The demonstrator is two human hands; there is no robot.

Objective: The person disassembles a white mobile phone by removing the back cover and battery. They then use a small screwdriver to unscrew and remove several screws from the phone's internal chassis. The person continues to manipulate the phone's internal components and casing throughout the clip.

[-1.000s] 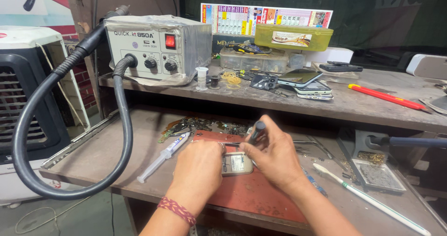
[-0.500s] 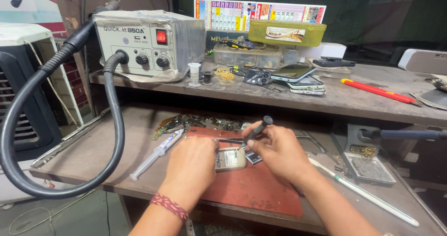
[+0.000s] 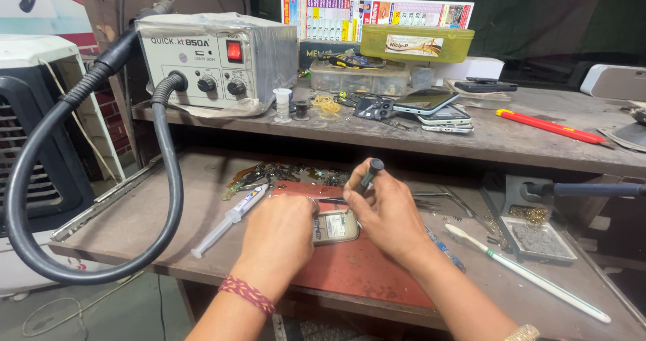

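Head view: a small silver phone body with its back opened point(image 3: 334, 226) lies flat on a red-brown work mat point(image 3: 363, 263) spread over the worn wooden tabletop point(image 3: 128, 226). The left hand point(image 3: 279, 237) rests on the phone's left end, its grip pressed together around that edge to steady it. The right hand point(image 3: 385, 213) is directly beside the phone's right end, its grip pinching a slim black-handled screwdriver point(image 3: 367, 176) that stands tilted, handle up and away, tip down toward the phone; the tip itself is hidden behind the fingers, so it probably touches the upper right corner. The phone's long axis runs left to right, between both hands. A clear plastic syringe point(image 3: 229, 218) lies just left of the left hand.
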